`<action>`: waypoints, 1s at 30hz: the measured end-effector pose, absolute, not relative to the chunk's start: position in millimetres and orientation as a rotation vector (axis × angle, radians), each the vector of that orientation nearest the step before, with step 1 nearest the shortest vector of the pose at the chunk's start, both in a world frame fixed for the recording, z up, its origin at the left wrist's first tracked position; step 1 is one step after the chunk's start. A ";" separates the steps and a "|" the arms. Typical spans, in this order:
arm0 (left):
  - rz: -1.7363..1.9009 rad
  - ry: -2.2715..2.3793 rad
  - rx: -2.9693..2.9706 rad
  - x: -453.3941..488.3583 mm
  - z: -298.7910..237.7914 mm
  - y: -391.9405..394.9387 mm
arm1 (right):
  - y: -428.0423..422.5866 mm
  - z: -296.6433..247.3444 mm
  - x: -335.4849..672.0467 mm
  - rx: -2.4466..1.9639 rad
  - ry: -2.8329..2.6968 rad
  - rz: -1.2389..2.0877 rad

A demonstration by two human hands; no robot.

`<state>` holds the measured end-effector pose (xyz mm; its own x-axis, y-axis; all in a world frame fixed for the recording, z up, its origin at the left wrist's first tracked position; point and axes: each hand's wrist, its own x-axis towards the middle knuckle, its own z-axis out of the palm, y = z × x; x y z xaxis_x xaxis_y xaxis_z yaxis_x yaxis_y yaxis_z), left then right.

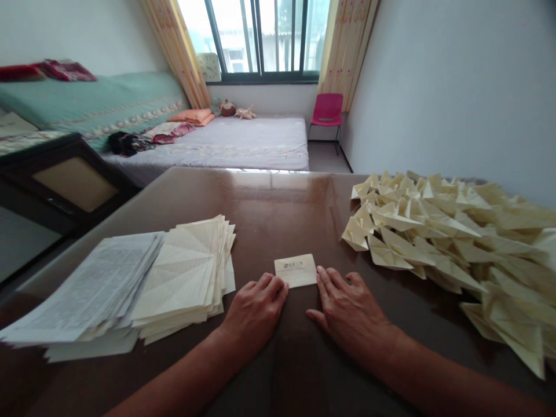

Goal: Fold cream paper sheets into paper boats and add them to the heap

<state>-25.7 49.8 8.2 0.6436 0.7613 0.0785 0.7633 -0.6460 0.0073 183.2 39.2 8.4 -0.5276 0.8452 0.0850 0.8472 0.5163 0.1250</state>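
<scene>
Leftmost on the brown tabletop [282,217], at nine o'clock from the small folded paper [296,270], a fanned stack of printed sheets [104,278] lies at a slant. Against its right side, also at nine o'clock but closer in, sits a pile of pale creased sheets [180,263], the top one marked with fold lines that meet near its middle.

Next comes the left hand [259,304], at about eight o'clock from the folded paper. Its fingers are curled, and the tips rest on the lower left corner; whether they pinch that corner or only press it down, I cannot tell.

The folded paper itself lies flat between the hands, ahead of both wrists: at one o'clock from the left hand and between ten and eleven from the right. Its long axis runs from nine o'clock to just short of three, and a printed mark faces up. Both hands reach it, but the left is nearer, overlapping a corner, while the right only meets the far end.

That right hand [347,304], at four o'clock, is open, its fingers extended to the right edge and its thumb spread apart. Beyond, towards three o'clock, pointed folded pieces [408,217] are heaped along the table's right side.
</scene>
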 end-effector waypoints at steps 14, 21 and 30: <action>-0.986 -1.508 -2.856 -32.0 -8.8 73.2 | 72.1 10.8 193.4 -1.512 -2.577 -0.050; -1.688 -1.475 -2.726 -28.0 6.0 68.2 | 87.3 6.6 201.9 -1.260 -1.991 0.582; -1.529 -1.585 -2.999 -28.6 -3.9 72.0 | 94.4 1.3 200.7 -1.176 -1.553 1.263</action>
